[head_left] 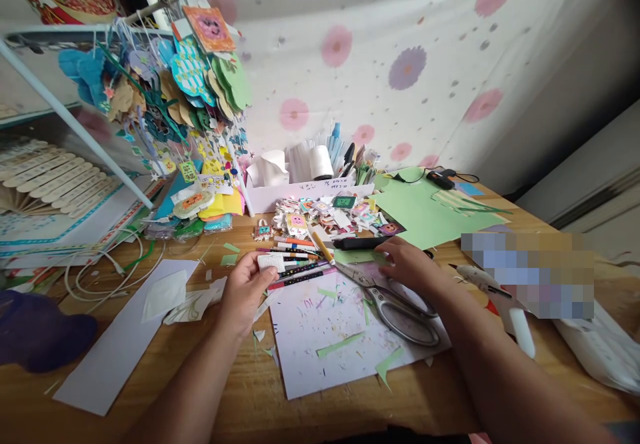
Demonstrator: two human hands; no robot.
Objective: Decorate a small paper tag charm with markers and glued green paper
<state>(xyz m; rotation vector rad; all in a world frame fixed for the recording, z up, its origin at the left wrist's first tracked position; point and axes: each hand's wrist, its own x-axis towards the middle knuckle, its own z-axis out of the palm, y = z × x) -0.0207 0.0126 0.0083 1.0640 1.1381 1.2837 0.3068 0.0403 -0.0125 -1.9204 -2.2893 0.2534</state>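
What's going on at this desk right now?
A person pinches a small white piece in the left hand. The right hand is at the end of a long black object; whether it grips it is unclear. Scissors lie on a white sheet strewn with green scraps, with markers beyond its far edge.

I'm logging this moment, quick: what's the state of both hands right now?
Left hand: closed, holding a small white piece.
Right hand: beside the black object; grip cannot be told.
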